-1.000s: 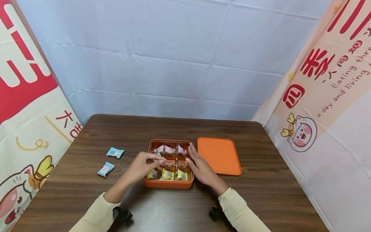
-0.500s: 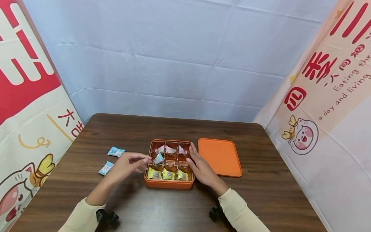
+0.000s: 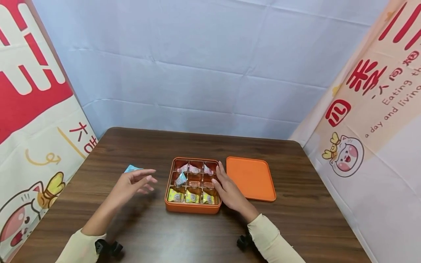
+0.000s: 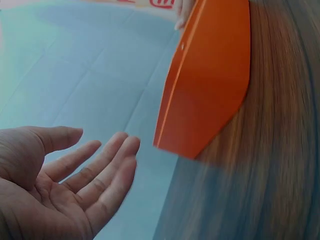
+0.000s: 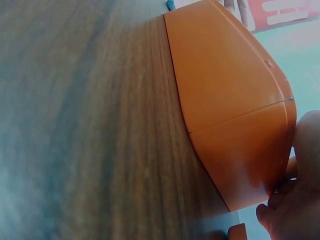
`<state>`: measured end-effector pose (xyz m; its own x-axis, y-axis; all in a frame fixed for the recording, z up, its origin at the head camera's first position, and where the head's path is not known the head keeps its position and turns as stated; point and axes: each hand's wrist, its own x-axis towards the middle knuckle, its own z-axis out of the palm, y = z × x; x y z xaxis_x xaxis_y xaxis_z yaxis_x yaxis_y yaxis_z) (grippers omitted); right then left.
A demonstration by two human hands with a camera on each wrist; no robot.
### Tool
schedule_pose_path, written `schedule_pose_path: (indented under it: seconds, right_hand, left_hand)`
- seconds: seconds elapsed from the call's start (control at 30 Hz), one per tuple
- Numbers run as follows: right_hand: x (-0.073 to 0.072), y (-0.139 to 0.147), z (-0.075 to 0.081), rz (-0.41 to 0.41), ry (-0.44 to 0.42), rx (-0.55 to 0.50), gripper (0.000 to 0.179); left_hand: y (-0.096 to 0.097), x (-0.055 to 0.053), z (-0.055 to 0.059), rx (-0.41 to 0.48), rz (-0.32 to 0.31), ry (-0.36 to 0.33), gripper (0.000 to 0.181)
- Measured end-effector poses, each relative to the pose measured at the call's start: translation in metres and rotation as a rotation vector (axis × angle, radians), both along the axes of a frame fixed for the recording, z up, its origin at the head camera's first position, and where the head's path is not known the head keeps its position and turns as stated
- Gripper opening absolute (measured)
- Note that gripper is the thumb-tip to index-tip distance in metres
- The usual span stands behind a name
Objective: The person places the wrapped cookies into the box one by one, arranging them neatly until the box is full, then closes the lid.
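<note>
An orange candy box [image 3: 193, 208] with a divided tray sits on the table. Pink-wrapped candies [image 3: 194, 168] lie in the back row, yellow ones [image 3: 192, 197] in the front row. One blue-wrapped candy [image 3: 180, 179] rests in the left middle compartment. My left hand [image 3: 133, 184] is raised left of the box, holding nothing, its fingers spread and loosely bent. Behind its fingers shows part of another blue candy [image 3: 132, 168] on the table; the hand and forearm hide the area in front of it. My right hand [image 3: 230, 190] grips the box's right wall, thumb over the rim.
An orange lid [image 3: 250, 179] lies flat to the right of the box, close behind my right hand. The dark wooden table [image 3: 184, 241] ends at a pale cloth backdrop [image 3: 197, 73]. Printed banners [image 3: 345, 151] flank it on both sides.
My left hand let go of a blue candy in the left middle compartment and drew back left, now covering the loose candies partly. The right hand stays on the box.
</note>
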<state>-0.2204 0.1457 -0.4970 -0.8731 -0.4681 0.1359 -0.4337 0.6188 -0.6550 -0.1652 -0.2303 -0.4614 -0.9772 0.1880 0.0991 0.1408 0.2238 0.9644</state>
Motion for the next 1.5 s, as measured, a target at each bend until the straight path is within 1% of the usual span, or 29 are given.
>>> schedule_pose_path:
  seconds: [0.07, 0.23, 0.37, 0.5, 0.63, 0.73, 0.83, 1.03, 1.2, 1.3, 1.5]
  right_hand:
    - [0.000, 0.000, 0.000, 0.003, 0.000, 0.004, 0.065]
    - [0.001, 0.001, -0.001, 0.001, -0.006, 0.000, 0.065]
    - [0.002, 0.001, -0.001, -0.004, -0.005, -0.005, 0.065]
    - [0.002, 0.000, -0.001, -0.005, -0.004, -0.007, 0.066]
    - [0.001, 0.000, 0.000, -0.006, -0.003, -0.010, 0.065]
    - [0.001, 0.000, 0.000, -0.007, -0.004, -0.009, 0.064]
    - [0.001, 0.001, 0.000, -0.008, -0.005, -0.007, 0.064]
    - [0.002, 0.001, 0.001, -0.008, -0.007, -0.005, 0.064]
    - [0.002, 0.001, 0.002, -0.005, -0.012, -0.007, 0.065]
    - [0.001, 0.001, 0.002, -0.003, -0.012, -0.010, 0.065]
    - [0.002, 0.001, 0.002, 0.002, -0.010, -0.014, 0.065]
  left_hand:
    - [-0.005, 0.001, -0.002, -0.005, 0.021, 0.021, 0.037]
    - [-0.017, 0.005, -0.006, -0.069, 0.078, 0.061, 0.036]
    - [-0.026, 0.007, -0.006, -0.078, 0.120, 0.069, 0.037]
    - [-0.036, 0.009, -0.005, -0.110, 0.165, 0.077, 0.039]
    - [-0.047, 0.009, -0.003, -0.172, 0.218, 0.095, 0.040]
    - [-0.054, 0.010, -0.002, -0.222, 0.264, 0.093, 0.041]
    - [-0.059, 0.010, -0.003, -0.274, 0.296, 0.098, 0.041]
    - [-0.064, 0.009, -0.008, -0.364, 0.323, 0.168, 0.032]
    - [-0.066, 0.006, -0.010, -0.449, 0.340, 0.197, 0.030]
    - [-0.067, 0.004, -0.010, -0.515, 0.337, 0.196, 0.030]
    - [-0.068, 0.006, -0.012, -0.615, 0.319, 0.136, 0.032]
